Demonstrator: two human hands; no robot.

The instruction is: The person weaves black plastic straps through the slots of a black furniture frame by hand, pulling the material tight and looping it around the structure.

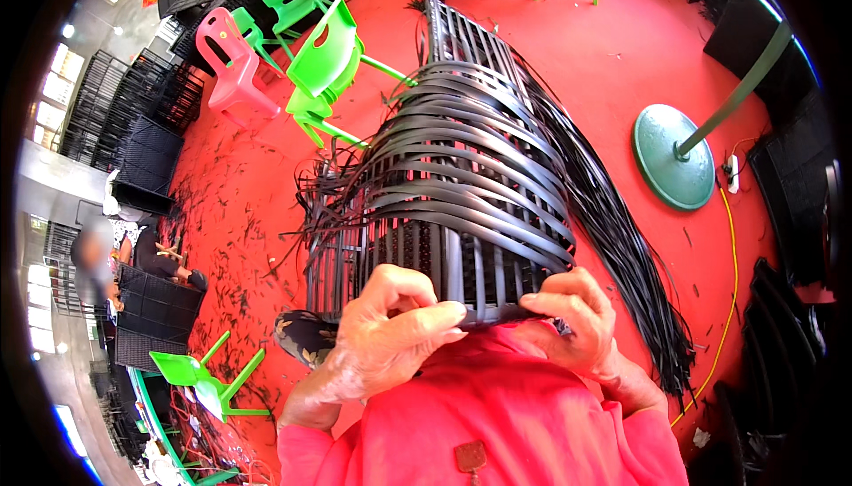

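A long black furniture frame (pixel 475 33) stretches away from my body, with flat black plastic strips (pixel 466 180) arching loosely across its lengthwise strips. At its near edge my left hand (pixel 390 331) is closed, thumb and curled finger pinching at a black plastic strip on the rim. A short way to the right, my right hand (pixel 575 317) is also closed, its thumb and bent fingers gripping the same near edge. Between the hands the woven rim (pixel 493 313) shows. Loose strip ends (pixel 333 193) tangle on the left, and a thick bundle of strips (pixel 612 229) hangs to the right.
Green chairs (pixel 328 55) and a pink chair (pixel 232 69) stand far left; a tipped green chair (pixel 209 388) lies nearer. A round green pole base (pixel 672 158) and a yellow cable (pixel 732 264) are right. Another person (pixel 155 255) sits far left. Black scraps litter the red floor (pixel 235 211).
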